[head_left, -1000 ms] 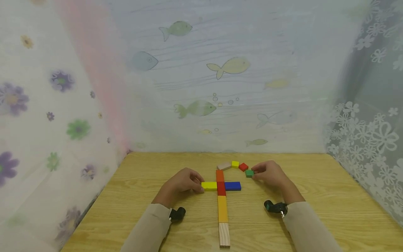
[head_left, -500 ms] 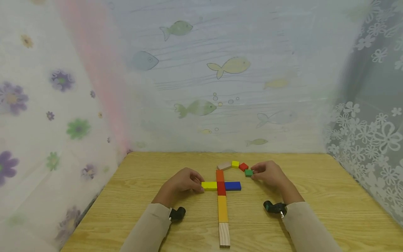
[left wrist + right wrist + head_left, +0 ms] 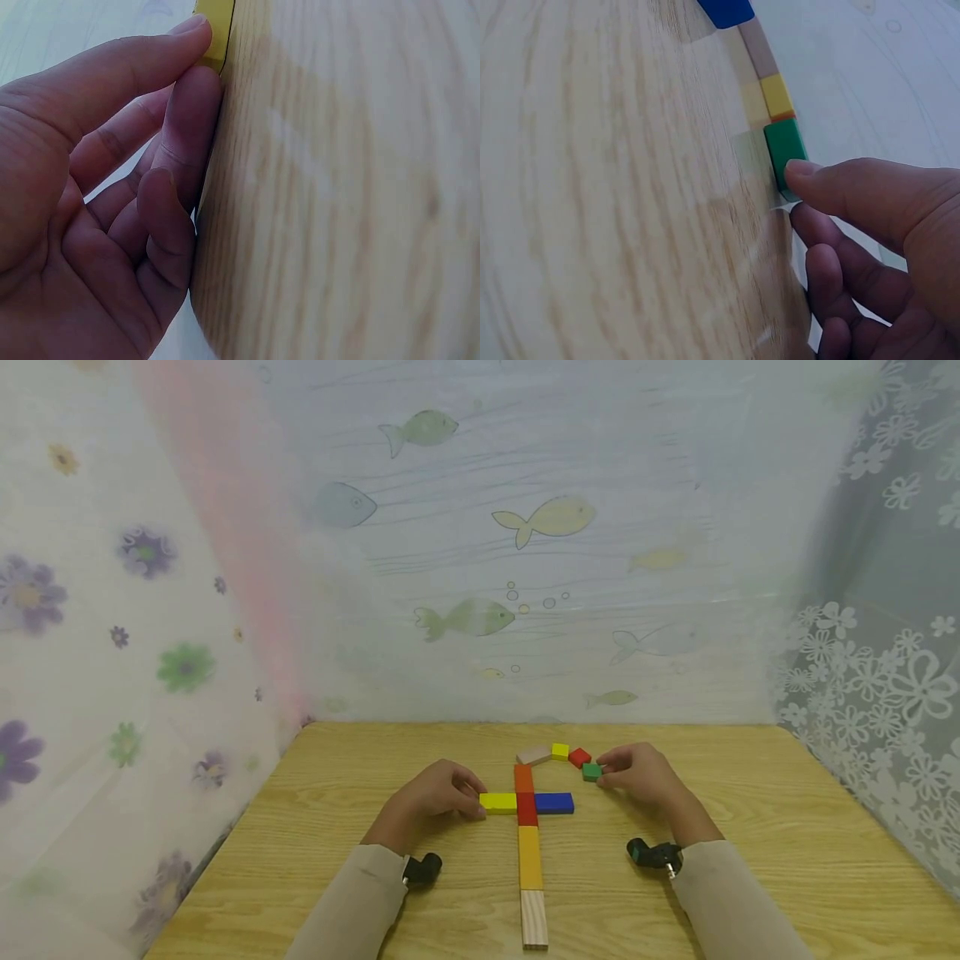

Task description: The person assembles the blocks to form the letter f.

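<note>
My left hand pinches the left end of a yellow block, which is the left arm of a cross of blocks. In the left wrist view, the thumb lies against that end. A red block forms the cross's centre, with a blue block on its right. On the far right, my right hand holds a small green block by its right end, thumb on its near side. The green block lies at the corner of a small red block. The far fingertips are partly hidden.
An orange block extends the cross upward; an amber block and a striped wooden block run downward. A pale block and small yellow block curve towards the green one. Fish-printed curtain stands behind the table.
My right hand has slid slightly left with the green block, bringing it closer to the small red block. My left hand has stayed at the yellow block.
</note>
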Action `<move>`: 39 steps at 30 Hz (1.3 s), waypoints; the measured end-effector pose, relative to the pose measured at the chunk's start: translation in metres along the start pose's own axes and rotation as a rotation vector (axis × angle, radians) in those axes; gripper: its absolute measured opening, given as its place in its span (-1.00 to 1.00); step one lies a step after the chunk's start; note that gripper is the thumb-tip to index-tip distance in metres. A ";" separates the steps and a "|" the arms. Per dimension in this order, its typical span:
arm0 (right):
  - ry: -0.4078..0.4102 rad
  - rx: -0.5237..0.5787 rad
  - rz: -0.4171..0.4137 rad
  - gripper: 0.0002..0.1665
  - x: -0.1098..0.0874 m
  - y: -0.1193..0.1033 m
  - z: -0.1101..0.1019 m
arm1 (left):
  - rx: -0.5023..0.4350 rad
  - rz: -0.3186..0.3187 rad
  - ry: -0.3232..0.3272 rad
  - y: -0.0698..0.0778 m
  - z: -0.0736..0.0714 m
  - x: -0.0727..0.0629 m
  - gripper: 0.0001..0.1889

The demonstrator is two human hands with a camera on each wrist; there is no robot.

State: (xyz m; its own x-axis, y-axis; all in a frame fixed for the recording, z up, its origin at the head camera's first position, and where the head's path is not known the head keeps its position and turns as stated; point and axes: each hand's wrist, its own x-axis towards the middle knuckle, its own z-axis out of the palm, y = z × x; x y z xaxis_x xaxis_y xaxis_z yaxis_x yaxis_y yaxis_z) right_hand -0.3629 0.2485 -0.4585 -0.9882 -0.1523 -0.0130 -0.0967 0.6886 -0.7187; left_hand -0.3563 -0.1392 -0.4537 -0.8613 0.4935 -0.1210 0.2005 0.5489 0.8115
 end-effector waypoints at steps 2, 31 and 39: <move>0.004 0.003 0.005 -0.59 -0.001 0.000 0.000 | 0.001 -0.001 0.000 0.000 0.000 0.000 -0.65; 0.008 0.001 0.007 -0.50 -0.005 -0.002 0.000 | 0.006 0.004 0.003 0.002 0.002 -0.001 -0.63; 0.005 0.002 0.000 -0.49 -0.005 -0.002 -0.002 | 0.001 0.005 -0.002 0.003 0.001 -0.002 -0.62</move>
State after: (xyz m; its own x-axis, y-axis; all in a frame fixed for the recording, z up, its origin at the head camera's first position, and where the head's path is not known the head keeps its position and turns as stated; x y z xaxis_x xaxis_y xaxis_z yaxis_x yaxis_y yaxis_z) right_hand -0.3582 0.2492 -0.4557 -0.9888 -0.1487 -0.0095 -0.0963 0.6868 -0.7204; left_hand -0.3538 -0.1377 -0.4521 -0.8591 0.4980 -0.1180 0.2055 0.5468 0.8116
